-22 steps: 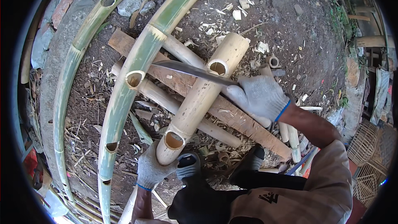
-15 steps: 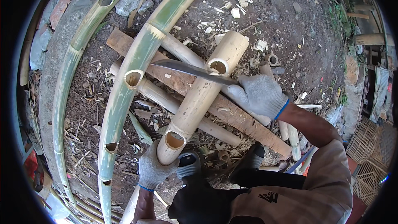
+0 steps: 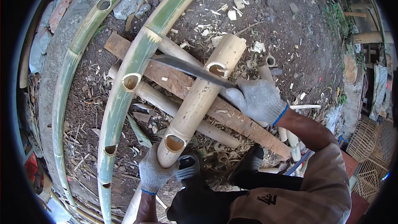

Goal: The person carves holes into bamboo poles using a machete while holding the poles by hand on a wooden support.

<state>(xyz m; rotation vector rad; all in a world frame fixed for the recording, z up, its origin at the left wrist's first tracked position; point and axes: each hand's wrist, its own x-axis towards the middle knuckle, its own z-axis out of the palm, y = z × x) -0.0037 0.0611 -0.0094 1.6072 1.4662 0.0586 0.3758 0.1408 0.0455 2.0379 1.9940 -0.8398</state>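
Observation:
A pale bamboo pole (image 3: 192, 112) with oval holes cut near both ends lies slanted over other poles and a plank. My left hand (image 3: 156, 169), in a grey knit glove, is closed around its near end, just below the lower hole. In my right hand (image 3: 259, 99), gloved the same way, is a machete (image 3: 188, 70); its handle is mostly hidden by the fingers. The long blade points left and crosses the pole just below the upper hole, its tip by a green bamboo pole (image 3: 134, 64).
Under the pale pole run a rough wooden plank (image 3: 253, 128) and bare bamboo lengths (image 3: 163, 99). Another holed green pole (image 3: 66, 83) curves along the left. Wood chips (image 3: 232, 15) litter the soil, stones (image 3: 125, 8) lie far left, and woven baskets (image 3: 361, 141) stand at right.
My right hand and the machete have shifted slightly down toward me, so the blade sits a little lower below the upper hole. My left hand keeps its grip on the pole.

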